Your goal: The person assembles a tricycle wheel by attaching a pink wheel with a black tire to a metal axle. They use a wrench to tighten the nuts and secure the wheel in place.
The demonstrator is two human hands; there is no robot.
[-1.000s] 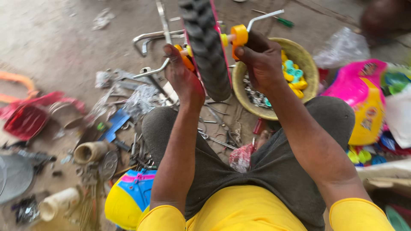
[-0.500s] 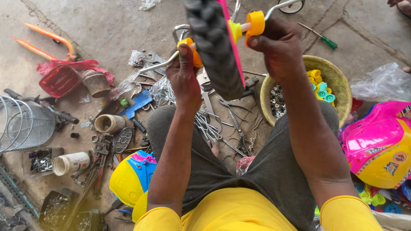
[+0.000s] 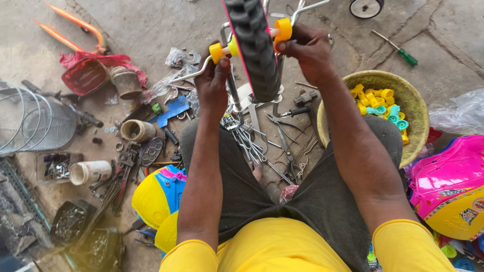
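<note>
Clear crumpled plastic bag seen on floor at right edge, above pink-and-yellow plastic panel. Small printed stickers seen on the panel's yellow part; detail too small. No screens or signs seen.

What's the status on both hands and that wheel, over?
Left hand gripping yellow cap on axle. Right hand gripping orange cap opposite. Black knobby wheel held upright between them. Loose wrenches on ground below.
</note>
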